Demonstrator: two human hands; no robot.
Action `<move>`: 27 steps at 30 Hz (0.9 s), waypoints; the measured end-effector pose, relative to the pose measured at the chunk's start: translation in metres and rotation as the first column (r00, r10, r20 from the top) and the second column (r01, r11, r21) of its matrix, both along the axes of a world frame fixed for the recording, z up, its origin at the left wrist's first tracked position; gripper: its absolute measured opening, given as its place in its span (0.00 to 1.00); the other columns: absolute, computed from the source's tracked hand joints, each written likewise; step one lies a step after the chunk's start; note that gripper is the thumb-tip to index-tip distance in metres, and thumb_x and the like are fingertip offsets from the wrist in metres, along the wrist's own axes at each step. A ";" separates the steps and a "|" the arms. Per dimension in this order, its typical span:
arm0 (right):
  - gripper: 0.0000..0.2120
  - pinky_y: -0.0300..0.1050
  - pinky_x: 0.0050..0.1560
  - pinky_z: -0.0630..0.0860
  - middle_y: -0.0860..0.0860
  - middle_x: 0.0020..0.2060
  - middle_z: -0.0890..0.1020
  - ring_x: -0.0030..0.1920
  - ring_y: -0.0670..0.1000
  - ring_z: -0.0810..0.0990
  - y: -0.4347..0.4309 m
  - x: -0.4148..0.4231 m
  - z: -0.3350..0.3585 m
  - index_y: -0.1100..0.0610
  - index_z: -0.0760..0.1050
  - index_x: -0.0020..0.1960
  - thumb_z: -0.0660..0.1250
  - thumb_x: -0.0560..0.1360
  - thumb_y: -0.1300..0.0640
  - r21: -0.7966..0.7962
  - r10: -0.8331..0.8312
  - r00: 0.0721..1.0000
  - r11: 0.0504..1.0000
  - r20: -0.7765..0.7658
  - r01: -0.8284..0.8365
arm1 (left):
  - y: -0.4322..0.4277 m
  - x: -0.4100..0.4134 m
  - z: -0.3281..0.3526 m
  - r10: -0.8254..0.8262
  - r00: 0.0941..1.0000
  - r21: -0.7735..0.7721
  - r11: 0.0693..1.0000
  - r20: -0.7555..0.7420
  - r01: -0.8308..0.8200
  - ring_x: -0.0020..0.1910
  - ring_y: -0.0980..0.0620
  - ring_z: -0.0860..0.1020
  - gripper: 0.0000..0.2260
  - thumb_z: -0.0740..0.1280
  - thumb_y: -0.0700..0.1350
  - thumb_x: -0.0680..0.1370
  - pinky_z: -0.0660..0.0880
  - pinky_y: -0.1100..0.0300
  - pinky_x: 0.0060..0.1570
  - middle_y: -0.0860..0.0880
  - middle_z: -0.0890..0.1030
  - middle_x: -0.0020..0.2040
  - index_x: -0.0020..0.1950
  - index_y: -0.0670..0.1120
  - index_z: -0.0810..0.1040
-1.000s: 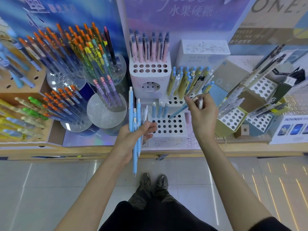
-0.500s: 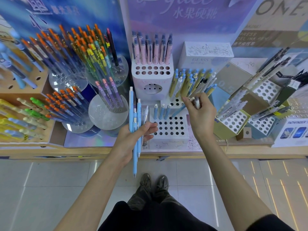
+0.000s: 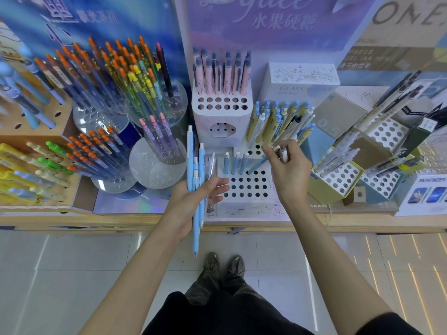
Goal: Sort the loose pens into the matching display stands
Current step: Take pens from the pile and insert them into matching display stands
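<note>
Left hand (image 3: pixel 191 204) grips pens (image 3: pixel 190 165); right hand (image 3: pixel 291 175), white pen (image 3: pixel 283 154).

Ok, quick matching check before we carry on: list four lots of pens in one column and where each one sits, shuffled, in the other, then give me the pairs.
Pens:
1. pink pens
2. purple pens
3. light blue pen bundle
4. white pen

Places:
A. in the grip of the right hand
B. standing in the tall white stand
C. in the grip of the left hand
D. standing in the clear round stand

Pairs: 1-B, 2-D, 3-C, 4-A
</note>
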State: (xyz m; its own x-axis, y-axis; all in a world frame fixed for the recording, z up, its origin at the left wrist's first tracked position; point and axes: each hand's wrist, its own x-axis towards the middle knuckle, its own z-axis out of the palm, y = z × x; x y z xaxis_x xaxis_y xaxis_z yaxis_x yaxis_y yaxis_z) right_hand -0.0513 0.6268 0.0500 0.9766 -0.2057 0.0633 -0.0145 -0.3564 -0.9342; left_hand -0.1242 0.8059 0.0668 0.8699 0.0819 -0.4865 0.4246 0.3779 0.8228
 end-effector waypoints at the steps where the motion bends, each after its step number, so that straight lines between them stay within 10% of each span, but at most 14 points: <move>1: 0.11 0.30 0.33 0.65 0.49 0.32 0.74 0.31 0.41 0.68 0.001 0.001 0.000 0.58 0.71 0.42 0.71 0.74 0.54 -0.002 0.001 1.000 1.000 -0.003 -0.001 | 0.000 0.000 0.000 -0.001 1.000 0.008 1.000 -0.002 0.001 0.46 0.49 0.84 0.13 0.67 0.43 0.74 0.79 0.63 0.40 0.46 0.85 0.46 0.54 0.36 0.77; 21: 0.08 0.29 0.34 0.64 0.43 0.28 0.72 0.31 0.42 0.71 0.008 0.003 -0.007 0.63 0.78 0.39 0.68 0.76 0.61 -0.286 0.156 0.984 0.950 0.084 -0.127 | 0.002 0.002 0.002 -0.033 0.999 0.085 0.996 -0.005 0.033 0.32 0.53 0.78 0.19 0.68 0.47 0.72 0.74 0.65 0.30 0.47 0.85 0.44 0.58 0.37 0.73; 27: 0.04 0.31 0.33 0.64 0.47 0.33 0.75 0.32 0.44 0.70 0.010 -0.003 -0.008 0.59 0.76 0.45 0.68 0.76 0.58 -0.185 0.250 0.954 0.942 -0.164 -0.278 | 0.005 0.003 0.002 -0.038 0.999 0.029 0.999 0.001 0.038 0.25 0.56 0.65 0.21 0.68 0.48 0.70 0.67 0.67 0.26 0.45 0.84 0.40 0.57 0.36 0.71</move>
State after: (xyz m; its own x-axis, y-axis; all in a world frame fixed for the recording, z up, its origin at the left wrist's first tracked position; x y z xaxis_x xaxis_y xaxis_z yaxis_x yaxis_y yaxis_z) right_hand -0.0538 0.6364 0.0419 0.9961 0.0641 -0.0606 -0.0157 -0.5470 -0.8370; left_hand -0.1217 0.8105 0.0684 0.8735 0.0625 -0.4827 0.4367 0.3373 0.8340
